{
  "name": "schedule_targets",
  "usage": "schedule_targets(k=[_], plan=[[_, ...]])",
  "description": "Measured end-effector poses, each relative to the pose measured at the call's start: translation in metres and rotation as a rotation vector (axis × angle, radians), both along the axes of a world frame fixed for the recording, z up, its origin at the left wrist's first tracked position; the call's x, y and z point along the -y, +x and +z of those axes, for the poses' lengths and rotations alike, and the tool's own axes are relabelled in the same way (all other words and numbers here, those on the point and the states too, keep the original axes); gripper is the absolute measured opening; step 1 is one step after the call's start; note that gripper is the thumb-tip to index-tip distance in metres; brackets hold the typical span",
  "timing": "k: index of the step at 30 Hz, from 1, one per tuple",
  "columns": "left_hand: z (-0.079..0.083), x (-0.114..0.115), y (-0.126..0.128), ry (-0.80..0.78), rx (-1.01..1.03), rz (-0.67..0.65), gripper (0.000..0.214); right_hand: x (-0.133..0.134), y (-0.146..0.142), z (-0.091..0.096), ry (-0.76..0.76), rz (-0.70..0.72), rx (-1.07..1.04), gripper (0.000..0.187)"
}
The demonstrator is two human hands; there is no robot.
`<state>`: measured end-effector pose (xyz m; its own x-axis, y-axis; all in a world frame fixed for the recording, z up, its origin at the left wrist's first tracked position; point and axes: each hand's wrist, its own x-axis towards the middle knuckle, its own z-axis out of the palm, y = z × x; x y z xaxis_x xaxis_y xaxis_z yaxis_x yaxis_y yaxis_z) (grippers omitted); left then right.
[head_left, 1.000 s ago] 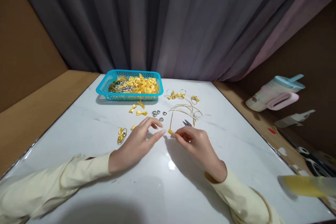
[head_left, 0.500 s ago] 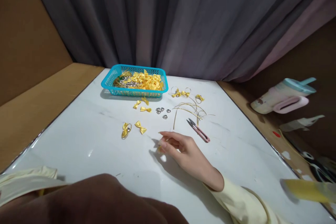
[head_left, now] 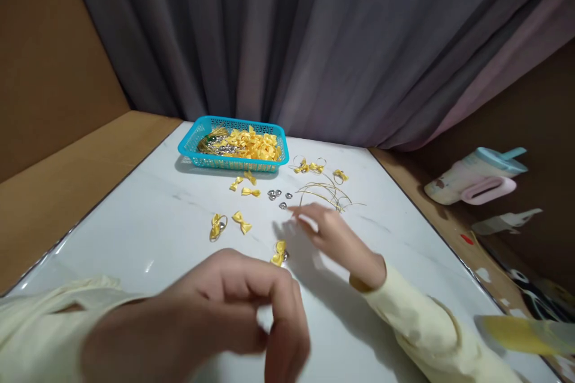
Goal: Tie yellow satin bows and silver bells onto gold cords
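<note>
My left hand [head_left: 238,305] hangs large in the foreground, its fingers loosely curled and bent down. White tabletop shows through the gap between thumb and forefinger; I see nothing held. Farther off, my right hand [head_left: 335,236] has its forefinger stretched to the left, thumb apart, slightly blurred. Its fingertip is beside a small silver charm [head_left: 283,206]; whether they touch I cannot tell. Just beyond my left hand lies a yellow bow with a silvery piece [head_left: 280,253]. To its left are a plain yellow bow [head_left: 241,222] and a bow with a gold cord loop [head_left: 218,227].
A blue basket [head_left: 233,166] of bows and cords stands at the back. Nearer lie several loose bows [head_left: 250,192], charms [head_left: 272,194], looped bows [head_left: 309,166] and gold cords [head_left: 330,191]. A tumbler [head_left: 471,176] and yellow object [head_left: 521,334] are right.
My right hand let go of the yellow bow, leaving it on the table, and moved up and right toward the charms. My left hand came farther into view. The pink-handled snips are now hidden.
</note>
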<state>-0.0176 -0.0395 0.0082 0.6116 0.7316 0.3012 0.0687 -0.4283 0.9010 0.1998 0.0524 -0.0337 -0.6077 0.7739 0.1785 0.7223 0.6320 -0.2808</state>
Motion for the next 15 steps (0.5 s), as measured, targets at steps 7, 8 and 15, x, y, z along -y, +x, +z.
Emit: schedule_targets(k=[7, 8, 15], plan=[[-0.072, -0.043, 0.03, 0.928, -0.103, -0.279, 0.04, -0.071, 0.029, -0.021, 0.138, 0.065, 0.171, 0.022], [-0.083, -0.045, 0.03, 1.044, -0.108, -0.283, 0.04, -0.073, 0.027, -0.023, 0.128, 0.106, 0.18, 0.019], [-0.092, -0.048, 0.032, 0.991, -0.281, -0.05, 0.025, -0.068, 0.013, -0.019, -0.004, 0.138, 0.004, 0.019]])
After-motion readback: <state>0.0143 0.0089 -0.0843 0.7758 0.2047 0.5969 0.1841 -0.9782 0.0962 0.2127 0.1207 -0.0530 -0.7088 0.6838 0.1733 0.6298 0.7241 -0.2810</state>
